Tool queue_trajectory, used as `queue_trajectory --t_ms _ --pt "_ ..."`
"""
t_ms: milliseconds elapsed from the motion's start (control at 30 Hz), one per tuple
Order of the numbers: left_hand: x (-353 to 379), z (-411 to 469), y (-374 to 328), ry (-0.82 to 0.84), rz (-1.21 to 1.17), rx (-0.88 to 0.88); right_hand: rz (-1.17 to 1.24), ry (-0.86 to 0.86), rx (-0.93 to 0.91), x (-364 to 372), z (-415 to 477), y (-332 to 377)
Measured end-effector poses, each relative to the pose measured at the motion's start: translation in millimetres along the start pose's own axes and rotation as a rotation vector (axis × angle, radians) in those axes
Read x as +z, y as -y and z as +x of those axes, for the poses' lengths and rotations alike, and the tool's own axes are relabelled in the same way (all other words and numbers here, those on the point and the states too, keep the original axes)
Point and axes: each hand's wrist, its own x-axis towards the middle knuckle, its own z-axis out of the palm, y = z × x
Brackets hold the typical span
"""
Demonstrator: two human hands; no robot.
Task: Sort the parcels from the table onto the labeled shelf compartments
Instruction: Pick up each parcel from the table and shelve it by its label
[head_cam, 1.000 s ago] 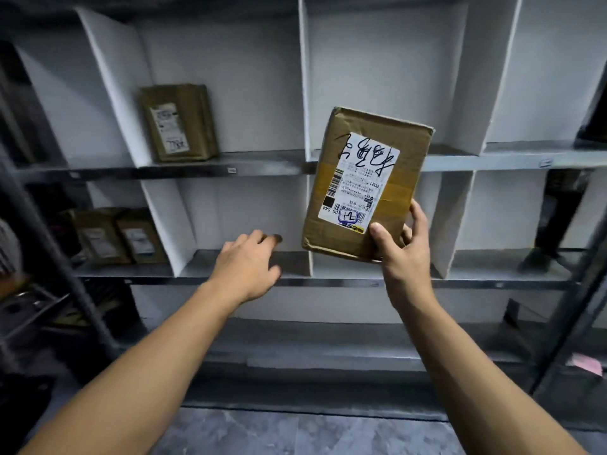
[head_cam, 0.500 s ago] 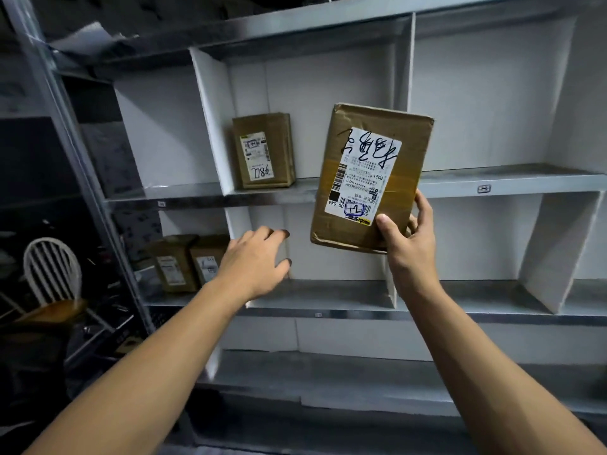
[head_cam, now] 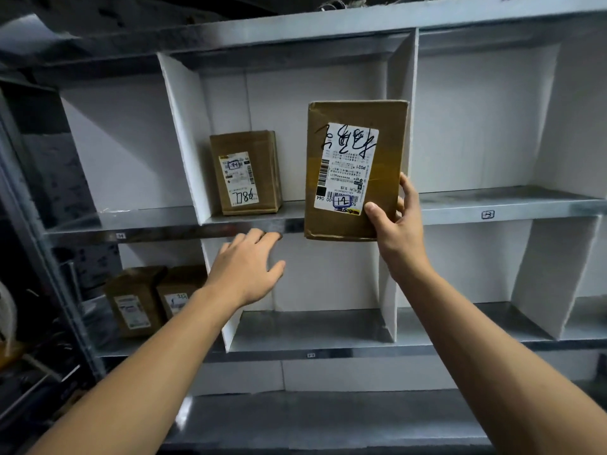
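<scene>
- Head view: held parcel, a brown carton, is upright in the air with its long axis vertical and its white label facing the camera.
- right hand grips its lower right corner, thumb on the front face, fingers wrapped behind. It is the only hand on the carton.
- left hand holds nothing, fingers relaxed and slightly spread. It is low and left of the carton, just under the front edge of the upper board. Can't tell if the fingertips touch that edge.
- Key relation: the carton hangs in front of the right part of the middle compartment. Its bottom edge overlaps the board's front edge and its right side crosses the white divider.
- The opening lies straight behind the carton and the right hand is nearer. Likely next move is forward and down, with the base needing to clear the front edge.
- standing parcel sits upright in the compartment's left part, with bare board between it and the divider.
- The boxed pen mark on its label looks like the one on the held carton, so this is probably the matching slot.
- edge tag on the board front is too small to read.
- Two more parcels stand side by side at the lower board's left end.
- The room is dim, with grey metal racking, white partitions and dark clutter at far left.
</scene>
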Motion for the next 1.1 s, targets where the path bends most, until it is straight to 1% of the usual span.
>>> queue_trajectory --t_ms 233,333,467,667,900,1100 --pt "12 71 8 -0.061 -0.026 0.019 -0.008 -0.019 -0.036 18 80 -34" --pt "22 97 6 -0.1 -0.026 0.019 -0.055 0.001 -0.038 22 109 -50" --pt "41 123 4 -0.099 -0.029 0.002 -0.126 0.039 -0.041 25 139 -72" --pt "64 143 6 -0.122 -0.025 -0.04 -0.218 0.068 -0.017 25 160 -104" --pt "85 149 1 -0.117 -0.035 -0.053 -0.31 0.123 -0.037 20 167 -108" --pt "92 151 -4 -0.126 -0.034 -0.039 -0.362 0.128 0.046 20 179 -113"
